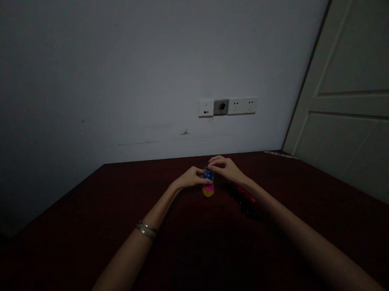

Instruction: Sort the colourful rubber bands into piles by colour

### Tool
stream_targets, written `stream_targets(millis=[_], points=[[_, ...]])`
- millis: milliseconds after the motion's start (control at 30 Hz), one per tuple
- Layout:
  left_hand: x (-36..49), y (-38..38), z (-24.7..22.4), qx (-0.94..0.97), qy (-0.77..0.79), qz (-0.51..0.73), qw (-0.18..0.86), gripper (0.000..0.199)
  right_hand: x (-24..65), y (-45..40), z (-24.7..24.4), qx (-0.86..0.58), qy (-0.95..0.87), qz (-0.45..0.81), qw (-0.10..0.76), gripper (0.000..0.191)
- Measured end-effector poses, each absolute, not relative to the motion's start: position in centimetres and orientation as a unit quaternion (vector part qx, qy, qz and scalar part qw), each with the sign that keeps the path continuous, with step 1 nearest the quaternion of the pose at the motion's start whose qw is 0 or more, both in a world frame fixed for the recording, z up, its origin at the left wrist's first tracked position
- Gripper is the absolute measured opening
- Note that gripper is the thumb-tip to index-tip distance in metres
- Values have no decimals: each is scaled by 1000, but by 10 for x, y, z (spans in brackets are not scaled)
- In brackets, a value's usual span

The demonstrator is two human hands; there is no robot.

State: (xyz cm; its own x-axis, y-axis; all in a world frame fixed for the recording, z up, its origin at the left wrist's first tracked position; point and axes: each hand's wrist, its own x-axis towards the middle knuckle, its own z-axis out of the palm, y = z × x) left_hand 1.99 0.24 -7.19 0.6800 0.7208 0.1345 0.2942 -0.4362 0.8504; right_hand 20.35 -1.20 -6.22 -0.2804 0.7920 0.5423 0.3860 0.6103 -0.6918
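A small clear jar (208, 188) stands on the dark red table, with blue, pink and yellow layers inside it. My left hand (194, 177) grips its upper part from the left, thumb in front. At the jar's mouth, my right hand (225, 168) has its fingertips pinched together. Whatever lies between those fingertips is too small and dark to make out. Beneath my right forearm lies a shiny red and dark item (248, 197), partly covered by the arm; its kind is unclear.
The dark red table (144, 179) reaches to a pale wall (127, 79). On the wall is a row of sockets (241, 106). A white panelled door (353, 109) borders the right side, and a thin light strip (280, 154) lies at the table's far right corner. The room is dim.
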Motion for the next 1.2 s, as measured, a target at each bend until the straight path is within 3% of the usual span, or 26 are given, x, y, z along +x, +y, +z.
stream_targets(millis=[533, 1000, 1200], points=[[15, 2, -67, 830, 321, 218, 400, 38, 201, -38, -37, -374, -874, 56, 304, 44], [12, 5, -66, 849, 326, 205, 361, 39, 213, -38, -30, -392, -835, 115, 369, 42], [13, 4, -67, 842, 326, 210, 374, 36, 245, -21, -31, -437, -828, 76, 344, 39]])
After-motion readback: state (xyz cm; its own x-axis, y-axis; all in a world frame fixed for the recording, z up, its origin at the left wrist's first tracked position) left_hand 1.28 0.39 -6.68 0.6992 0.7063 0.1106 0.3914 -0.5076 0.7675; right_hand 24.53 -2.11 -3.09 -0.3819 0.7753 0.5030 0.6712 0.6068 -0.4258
